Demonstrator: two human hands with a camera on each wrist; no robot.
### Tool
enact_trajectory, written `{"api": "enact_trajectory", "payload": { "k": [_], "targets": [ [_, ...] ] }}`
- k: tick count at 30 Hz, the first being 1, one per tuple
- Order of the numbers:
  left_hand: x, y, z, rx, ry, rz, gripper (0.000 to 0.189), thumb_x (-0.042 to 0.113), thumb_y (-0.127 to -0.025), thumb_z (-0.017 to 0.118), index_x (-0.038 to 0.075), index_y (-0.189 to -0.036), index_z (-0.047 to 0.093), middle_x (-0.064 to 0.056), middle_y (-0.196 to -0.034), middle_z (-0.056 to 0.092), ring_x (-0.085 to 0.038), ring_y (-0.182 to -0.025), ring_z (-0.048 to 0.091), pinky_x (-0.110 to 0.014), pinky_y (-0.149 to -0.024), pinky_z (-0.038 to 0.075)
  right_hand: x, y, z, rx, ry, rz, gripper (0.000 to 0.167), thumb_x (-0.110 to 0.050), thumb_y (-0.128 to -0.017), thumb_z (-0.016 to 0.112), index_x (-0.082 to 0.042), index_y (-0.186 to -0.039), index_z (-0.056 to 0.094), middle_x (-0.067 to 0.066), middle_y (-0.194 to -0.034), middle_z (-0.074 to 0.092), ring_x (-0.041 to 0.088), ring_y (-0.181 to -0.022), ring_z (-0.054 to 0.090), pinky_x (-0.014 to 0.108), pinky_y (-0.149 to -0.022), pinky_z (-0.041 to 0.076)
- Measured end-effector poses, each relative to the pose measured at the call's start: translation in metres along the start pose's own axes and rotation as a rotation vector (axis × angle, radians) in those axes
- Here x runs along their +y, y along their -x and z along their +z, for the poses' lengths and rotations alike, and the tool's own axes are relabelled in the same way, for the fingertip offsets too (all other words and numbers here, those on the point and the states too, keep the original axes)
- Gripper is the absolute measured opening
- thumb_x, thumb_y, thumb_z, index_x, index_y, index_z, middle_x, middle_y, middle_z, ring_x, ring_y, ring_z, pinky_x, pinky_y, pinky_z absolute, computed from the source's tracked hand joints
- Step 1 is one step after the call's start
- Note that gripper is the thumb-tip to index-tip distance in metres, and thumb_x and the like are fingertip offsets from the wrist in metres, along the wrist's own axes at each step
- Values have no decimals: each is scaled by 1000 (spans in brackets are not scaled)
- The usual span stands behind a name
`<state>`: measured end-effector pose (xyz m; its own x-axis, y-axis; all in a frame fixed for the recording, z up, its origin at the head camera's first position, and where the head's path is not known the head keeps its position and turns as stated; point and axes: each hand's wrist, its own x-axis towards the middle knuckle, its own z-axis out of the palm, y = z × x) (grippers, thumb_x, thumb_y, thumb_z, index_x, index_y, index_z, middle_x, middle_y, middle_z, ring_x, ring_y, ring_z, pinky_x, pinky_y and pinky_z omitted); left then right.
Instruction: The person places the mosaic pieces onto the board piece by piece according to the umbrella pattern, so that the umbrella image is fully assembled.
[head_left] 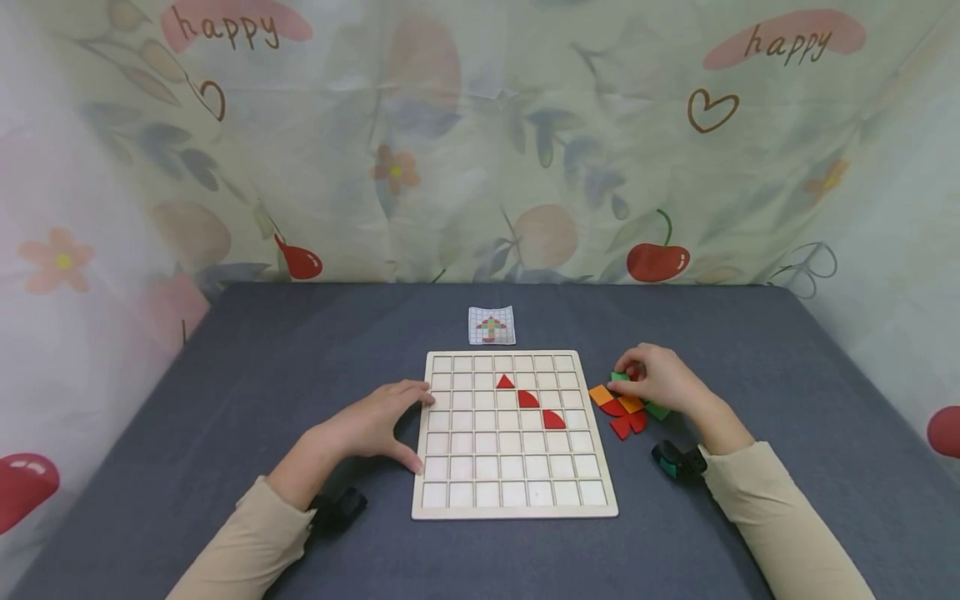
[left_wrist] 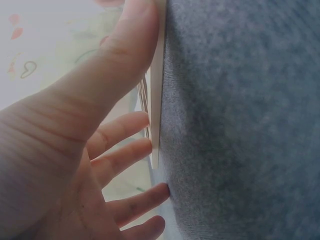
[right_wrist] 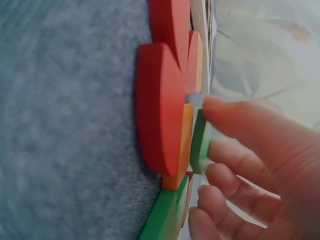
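A pale wooden grid board (head_left: 486, 471) lies on the dark table. On it sit a red triangle (head_left: 506, 382) and two red quarter-circle tiles, one (head_left: 528, 400) nearer the triangle, the other (head_left: 553, 420) lower right. My left hand (head_left: 367, 423) rests its thumb and fingertips against the board's left edge, fingers spread and fairly straight. Right of the board, my right hand (head_left: 660, 383) pinches a green tile (right_wrist: 201, 142) between thumb and finger, just over a small pile. That pile has orange tiles (head_left: 601, 395), red tiles (right_wrist: 160, 110) and green tiles (right_wrist: 162, 217); fingers cover part of it.
Behind the board lies a small pattern card (head_left: 492, 326) with a coloured arrow-like figure on a grid. A printed curtain (head_left: 480, 167) hangs at the table's far edge. Dark straps with devices (head_left: 677, 460) are on both wrists.
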<state>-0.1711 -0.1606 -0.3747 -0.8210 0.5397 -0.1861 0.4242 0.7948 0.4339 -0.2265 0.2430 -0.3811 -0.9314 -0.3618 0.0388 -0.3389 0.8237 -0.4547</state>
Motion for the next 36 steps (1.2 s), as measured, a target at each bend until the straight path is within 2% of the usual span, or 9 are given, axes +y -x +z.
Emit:
{"api": "enact_trajectory", "payload": {
  "k": [11,22,30,36],
  "targets": [
    [-1,-1,2,2,11,-2,85,43,-62,84,7,-130,47,-15,-146,38,-36,-134,36,-50,-108,33,-8,0,-1,57,-8,-3,22,-24,-80,74,-7,-91,67,9,-89,61,13,-69,54,24,-60,46],
    [-3,-1,3,0,10,1,85,43,-62,84,7,-131,47,-15,-146,38,-36,-134,36,-50,-108,32,-26,-2,1,48,-127,-16,23,-24,-83,70,-6,-97,66,11,-95,66,11,-63,56,25,-54,48],
    [-3,-2,3,-3,8,-4,86,43,-62,83,7,-132,47,-15,-147,37,-36,-135,35,-51,-108,32,-41,-2,2,31,-139,-94,26,-17,-86,67,-5,-108,65,12,-98,65,11,-68,58,23,-60,50],
    [-2,-2,2,-6,3,-5,87,44,-63,83,7,-132,46,-14,-147,37,-35,-135,35,-51,-108,32,-52,-3,5,8,-138,-135,20,-17,-87,66,-7,-104,67,10,-99,64,13,-74,61,23,-64,50]
  ]
}}
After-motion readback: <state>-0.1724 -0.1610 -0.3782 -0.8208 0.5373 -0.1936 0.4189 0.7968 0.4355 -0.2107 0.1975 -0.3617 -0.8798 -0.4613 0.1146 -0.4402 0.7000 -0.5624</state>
